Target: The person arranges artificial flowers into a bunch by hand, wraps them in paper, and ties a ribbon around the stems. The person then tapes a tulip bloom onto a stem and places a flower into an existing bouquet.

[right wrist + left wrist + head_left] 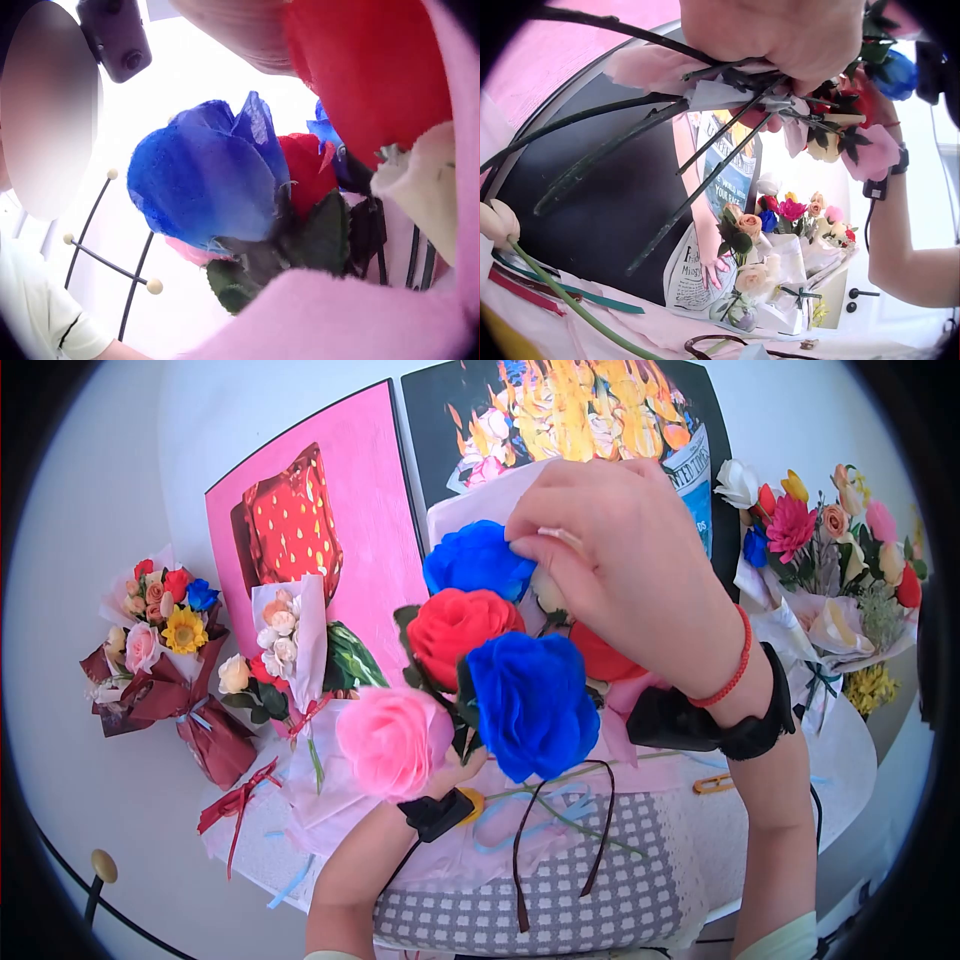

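Note:
My left hand (pixel 776 37) grips a bouquet of artificial roses by its dark green stems, which fan out below the fist. In the head view flower heads mostly hide that hand. The bouquet carries a front blue rose (pixel 535 705), a pink rose (pixel 395 742), a red rose (pixel 465 638) and a rear blue rose (pixel 478 560). My right hand (pixel 615 545) has thumb and forefinger together at the right edge of the rear blue rose, pinching it there. A cream rose (pixel 549 592) lies partly under this hand. Pale pink wrapping (pixel 649 71) surrounds some stems.
On the left stand a maroon-wrapped bouquet (pixel 213 745) and a smaller wrapped bunch (pixel 290 650). Another bouquet (pixel 825 610) is at the right. Two pictures lean behind, including a pink one (pixel 365 510). Ribbons and a yellow cutter (pixel 715 784) lie on the table.

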The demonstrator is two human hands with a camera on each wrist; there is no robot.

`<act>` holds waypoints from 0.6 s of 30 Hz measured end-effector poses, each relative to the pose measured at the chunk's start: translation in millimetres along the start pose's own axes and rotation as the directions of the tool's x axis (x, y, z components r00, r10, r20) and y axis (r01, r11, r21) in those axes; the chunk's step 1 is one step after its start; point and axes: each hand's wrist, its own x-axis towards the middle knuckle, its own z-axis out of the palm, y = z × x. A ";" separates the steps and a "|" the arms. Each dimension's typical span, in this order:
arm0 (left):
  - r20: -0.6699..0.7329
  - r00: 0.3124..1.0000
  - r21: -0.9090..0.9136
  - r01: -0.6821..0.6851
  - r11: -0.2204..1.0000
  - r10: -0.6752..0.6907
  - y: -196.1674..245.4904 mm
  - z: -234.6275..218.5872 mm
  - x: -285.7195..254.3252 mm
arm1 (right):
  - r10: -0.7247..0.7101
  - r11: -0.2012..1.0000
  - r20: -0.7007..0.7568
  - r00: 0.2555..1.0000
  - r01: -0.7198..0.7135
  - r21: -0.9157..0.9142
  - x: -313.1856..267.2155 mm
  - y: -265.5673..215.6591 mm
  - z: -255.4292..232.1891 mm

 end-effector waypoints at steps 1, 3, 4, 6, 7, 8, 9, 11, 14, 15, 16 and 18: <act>0.001 1.000 -0.002 0.001 1.000 -0.001 0.2 0.6 -0.3 | 0.032 0.999 0.032 0.999 -0.032 0.010 0.0 0.9 -1.7; 0.000 1.000 -0.004 -0.003 1.000 0.003 0.6 1.3 1.0 | 0.049 0.998 -0.047 0.998 -0.046 0.047 -2.6 0.4 -9.5; -0.001 1.000 -0.005 -0.009 1.000 0.009 0.9 1.6 3.0 | 0.066 0.995 -0.128 0.990 -0.056 0.084 -5.0 1.1 -13.8; -0.002 1.000 -0.003 -0.025 1.000 0.025 2.0 1.2 9.4 | 0.030 0.992 -0.228 0.973 -0.002 0.124 -14.8 2.1 -24.5; -0.003 0.999 0.001 -0.034 0.999 0.034 3.1 -0.3 13.0 | 0.069 0.987 -0.367 0.928 -0.009 0.163 -20.8 -2.3 -32.1; -0.004 0.999 0.008 -0.043 0.999 0.043 4.5 -2.7 16.2 | 0.112 0.979 -0.496 0.861 -0.009 0.205 -28.9 -4.7 -37.2; -0.009 0.999 0.014 -0.052 0.999 0.052 5.7 -5.1 19.0 | 0.105 0.953 -0.578 0.809 0.084 0.290 -44.4 2.0 -39.2; -0.022 0.998 0.028 -0.066 0.997 0.066 8.5 -9.9 22.4 | 0.198 0.831 -0.698 0.688 0.261 0.492 -68.7 13.7 -25.1; -0.036 0.996 0.041 -0.081 0.996 0.082 12.3 -13.2 26.2 | 0.153 0.890 -0.626 0.765 0.169 0.424 -111.2 27.5 25.9; -0.037 0.996 0.042 -0.084 0.996 0.086 13.3 -12.8 27.6 | -0.074 0.916 -0.419 0.905 0.228 0.330 -117.3 24.5 30.4; -0.038 0.995 0.042 -0.090 0.995 0.091 14.4 -12.0 29.4 | -0.280 0.917 -0.154 0.948 0.311 0.249 -122.4 21.4 33.8; -0.037 0.994 0.041 -0.103 0.994 0.105 16.1 -10.0 34.7 | -0.167 0.931 -0.219 0.961 0.227 0.284 -114.5 -13.7 60.5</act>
